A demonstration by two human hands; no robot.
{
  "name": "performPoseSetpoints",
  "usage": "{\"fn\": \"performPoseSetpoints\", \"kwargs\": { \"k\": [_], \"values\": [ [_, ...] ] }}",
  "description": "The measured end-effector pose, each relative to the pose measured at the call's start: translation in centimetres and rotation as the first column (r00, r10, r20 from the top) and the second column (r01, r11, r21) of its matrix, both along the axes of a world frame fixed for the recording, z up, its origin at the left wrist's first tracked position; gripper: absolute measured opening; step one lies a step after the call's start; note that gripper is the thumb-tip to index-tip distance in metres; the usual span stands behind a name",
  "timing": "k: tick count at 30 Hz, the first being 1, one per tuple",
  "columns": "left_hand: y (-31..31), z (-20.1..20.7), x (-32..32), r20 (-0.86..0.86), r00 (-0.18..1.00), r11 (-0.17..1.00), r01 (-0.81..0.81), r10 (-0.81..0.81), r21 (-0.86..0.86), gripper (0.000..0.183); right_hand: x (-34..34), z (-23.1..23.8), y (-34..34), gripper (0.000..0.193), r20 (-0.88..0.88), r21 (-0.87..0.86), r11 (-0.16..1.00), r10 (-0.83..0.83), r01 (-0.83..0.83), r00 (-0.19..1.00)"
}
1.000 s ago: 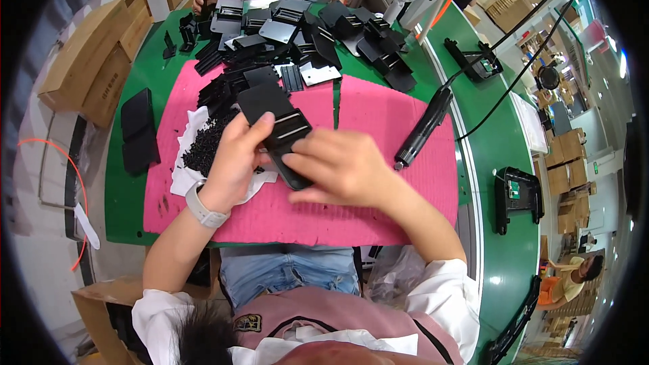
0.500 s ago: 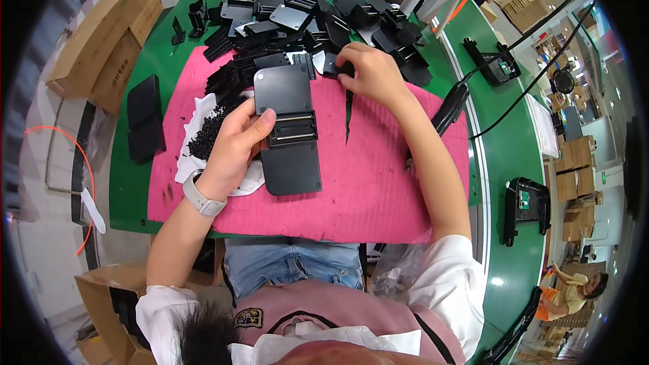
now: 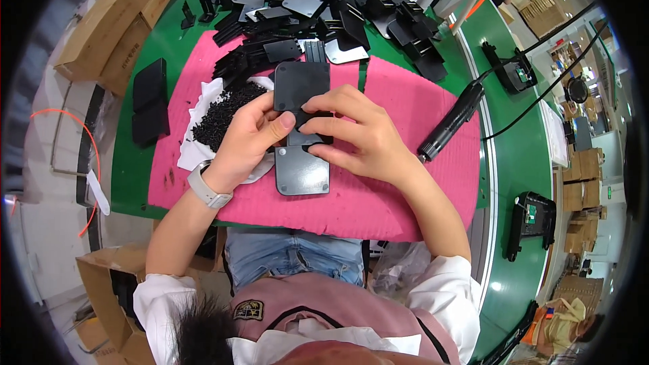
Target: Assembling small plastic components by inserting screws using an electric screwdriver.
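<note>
My left hand (image 3: 253, 135) holds a black part made of two round-cornered plates (image 3: 302, 172) joined by a narrower middle. Its thumb lies on that middle, and the other fingers are mostly hidden behind. My right hand (image 3: 358, 132) bends its fingers over the same middle, on a small flat black piece (image 3: 302, 138) whose outline is largely covered by the fingers. Beside my left hand, a white cloth or paper (image 3: 190, 155) bears a heap of tiny black pieces (image 3: 220, 120). A black electric screwdriver (image 3: 451, 120) with a cord lies to the right of my right hand.
A pink ribbed mat (image 3: 318, 216) covers part of the green table (image 3: 128, 192). Beyond it lies a pile of similar black plates (image 3: 304, 3). A black hinged part (image 3: 149, 101) lies at left, with black housings (image 3: 531, 223) at right. Across the table sits another person.
My right hand has come back from the pile to the part in my left hand. The metal rods in the part's middle no longer show. The view has shifted slightly.
</note>
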State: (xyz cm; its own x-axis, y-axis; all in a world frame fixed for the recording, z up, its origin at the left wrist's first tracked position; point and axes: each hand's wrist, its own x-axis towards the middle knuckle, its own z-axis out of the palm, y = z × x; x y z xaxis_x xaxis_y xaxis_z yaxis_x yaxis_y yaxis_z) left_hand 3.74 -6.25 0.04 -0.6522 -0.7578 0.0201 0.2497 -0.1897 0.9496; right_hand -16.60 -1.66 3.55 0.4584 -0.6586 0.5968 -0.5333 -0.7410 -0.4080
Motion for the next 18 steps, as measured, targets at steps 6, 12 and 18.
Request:
{"fn": "performPoseSetpoints", "kwargs": {
  "k": [6,12,18],
  "values": [
    [-0.8,1.2,1.2,0.109,0.963,0.882,-0.177,0.247,-0.437,0.034,-1.3,0.0,1.7,0.029,-0.009,-0.007,0.993,-0.116,0.115,0.993],
    [-2.3,0.9,6.2,0.382,0.483,0.357,0.148,0.787,-0.922,0.017,-3.3,-1.1,4.0,0.025,-0.104,0.158,0.962,-0.206,0.221,0.973],
    [-2.7,0.8,5.3,0.482,0.450,0.486,0.117,0.752,-0.866,0.010,-4.5,0.8,5.3,0.022,-0.116,0.116,0.920,-0.362,0.375,0.925]
  ]
}}
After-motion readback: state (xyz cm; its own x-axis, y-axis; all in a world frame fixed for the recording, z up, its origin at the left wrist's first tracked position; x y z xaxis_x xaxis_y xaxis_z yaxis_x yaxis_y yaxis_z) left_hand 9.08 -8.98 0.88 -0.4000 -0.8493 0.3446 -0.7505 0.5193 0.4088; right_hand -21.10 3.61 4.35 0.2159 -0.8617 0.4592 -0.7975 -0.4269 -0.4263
